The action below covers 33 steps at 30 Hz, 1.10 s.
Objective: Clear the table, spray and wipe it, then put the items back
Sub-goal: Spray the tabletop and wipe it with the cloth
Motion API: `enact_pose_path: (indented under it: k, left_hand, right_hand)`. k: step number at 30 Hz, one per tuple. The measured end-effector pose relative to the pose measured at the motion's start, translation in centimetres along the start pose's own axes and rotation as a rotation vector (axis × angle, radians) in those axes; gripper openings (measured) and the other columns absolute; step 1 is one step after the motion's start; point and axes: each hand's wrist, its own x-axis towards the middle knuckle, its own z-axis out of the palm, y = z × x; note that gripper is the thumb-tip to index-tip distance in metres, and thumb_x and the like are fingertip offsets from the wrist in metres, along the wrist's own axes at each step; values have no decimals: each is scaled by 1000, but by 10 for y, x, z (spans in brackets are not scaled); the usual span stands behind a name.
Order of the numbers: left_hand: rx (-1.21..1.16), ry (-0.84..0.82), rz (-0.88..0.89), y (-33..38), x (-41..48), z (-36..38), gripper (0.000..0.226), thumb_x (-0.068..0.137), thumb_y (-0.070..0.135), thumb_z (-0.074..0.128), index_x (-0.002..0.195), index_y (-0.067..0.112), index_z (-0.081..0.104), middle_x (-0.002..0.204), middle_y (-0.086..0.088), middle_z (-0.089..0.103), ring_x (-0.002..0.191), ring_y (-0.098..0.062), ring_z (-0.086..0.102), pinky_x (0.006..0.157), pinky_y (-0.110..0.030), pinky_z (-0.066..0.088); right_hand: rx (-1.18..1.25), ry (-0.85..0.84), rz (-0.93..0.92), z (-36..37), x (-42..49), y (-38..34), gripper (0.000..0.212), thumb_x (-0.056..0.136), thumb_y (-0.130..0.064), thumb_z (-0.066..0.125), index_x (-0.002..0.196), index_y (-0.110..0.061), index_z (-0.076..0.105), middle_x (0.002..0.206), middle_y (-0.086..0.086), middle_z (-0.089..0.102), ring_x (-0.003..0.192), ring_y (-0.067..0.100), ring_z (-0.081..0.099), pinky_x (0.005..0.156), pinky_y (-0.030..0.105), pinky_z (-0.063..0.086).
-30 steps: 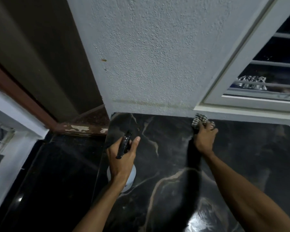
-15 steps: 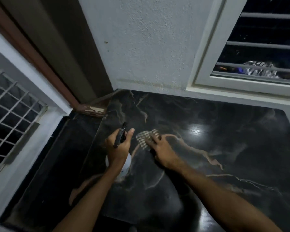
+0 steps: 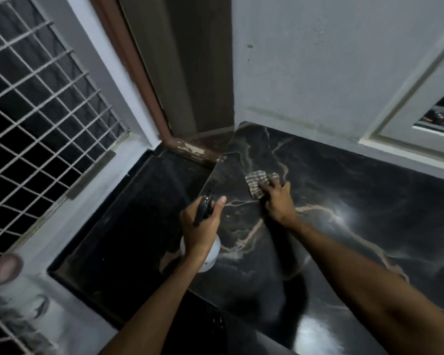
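Observation:
A black marble table top [image 3: 356, 196] with pale veins fills the right of the view. My right hand [image 3: 277, 201] presses a checked cloth [image 3: 256, 183] flat on the top near its left edge. My left hand [image 3: 201, 226] grips a white spray bottle [image 3: 210, 254] with a black nozzle [image 3: 204, 208], held over the table's left edge. The bottle's body is mostly hidden behind the hand.
A white wall [image 3: 331, 60] backs the table, with a window frame [image 3: 415, 119] at the right. A lower black ledge [image 3: 139, 213] lies left of the table, beside a grilled window [image 3: 36, 111] and a brown door frame [image 3: 144, 80].
My right hand slid the cloth from the far edge by the wall to the table's left side. The view swung left. My left hand kept hold of the bottle.

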Motion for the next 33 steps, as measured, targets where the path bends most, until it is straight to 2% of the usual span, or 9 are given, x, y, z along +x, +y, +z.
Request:
enact_pose_path:
  k: [5, 9, 15, 20, 23, 25, 27, 30, 33]
  left_hand:
    - [2, 4, 62, -24, 49, -21, 43, 90, 38, 76, 62, 11, 57, 55, 1, 59, 53, -17, 58, 52, -27, 47]
    - [-75, 39, 63, -39, 79, -30, 43, 90, 38, 77, 63, 11, 57, 55, 1, 58, 52, -16, 57, 52, -29, 47]
    - [-46, 61, 102, -44, 85, -49, 34, 89, 26, 81, 67, 30, 56, 55, 19, 57, 57, 5, 60, 59, -4, 38]
    - [-4, 68, 81, -48, 67, -66, 36, 88, 26, 82, 65, 27, 55, 54, 17, 56, 55, 2, 59, 57, -4, 37]
    - [15, 84, 68, -45, 48, -76, 39, 88, 24, 82, 62, 23, 52, 53, 16, 55, 55, -2, 59, 56, -6, 37]
    - [26, 86, 27, -44, 36, -82, 40, 89, 27, 81, 61, 12, 56, 54, 8, 59, 55, -11, 60, 55, -18, 44]
    - [29, 79, 11, -42, 20, -86, 40, 90, 27, 80, 63, 7, 59, 56, 3, 61, 54, -16, 60, 55, -28, 48]
    - [91, 79, -4, -32, -14, -87, 40, 90, 31, 79, 63, 8, 60, 57, 4, 63, 55, -15, 62, 55, -27, 48]
    - [148, 83, -11, -25, -43, -84, 41, 90, 34, 78, 61, 14, 57, 55, 8, 60, 57, -10, 62, 53, -14, 41]
  right_hand:
    - [-73, -19, -65, 9, 99, -27, 62, 89, -7, 51, 149, -19, 43, 162, 12, 25, 133, 44, 34, 114, 44, 23]
    - [-36, 22, 54, 11, 138, -55, 64, 87, -7, 54, 149, -21, 43, 162, 12, 25, 133, 44, 34, 114, 44, 20]
    - [-109, -146, -425, 61, 59, -121, 74, 79, -7, 51, 150, -24, 36, 160, 10, 27, 101, 32, 40, 91, 43, 40]
    - [-110, -47, -198, 47, 71, -136, 65, 88, -11, 49, 151, -21, 38, 163, 11, 22, 116, 38, 43, 101, 42, 34]
    - [-76, -147, -440, 69, 8, -165, 67, 84, -11, 50, 149, -23, 39, 163, 8, 24, 107, 34, 46, 94, 44, 41]
    - [-26, -236, -619, 75, -33, -163, 69, 81, -8, 50, 148, -23, 40, 162, 6, 26, 99, 31, 45, 87, 44, 43]
    - [-47, -166, -561, 61, -35, -146, 70, 84, -8, 49, 151, -25, 38, 165, 5, 22, 107, 31, 40, 92, 43, 42]
    - [-42, -66, -185, 46, -40, -117, 69, 88, -10, 54, 154, -21, 34, 165, 10, 18, 134, 34, 29, 114, 47, 29]
    - [-67, -170, -317, 59, -98, -118, 76, 87, -9, 55, 156, -25, 26, 167, 5, 11, 131, 41, 32, 112, 49, 33]
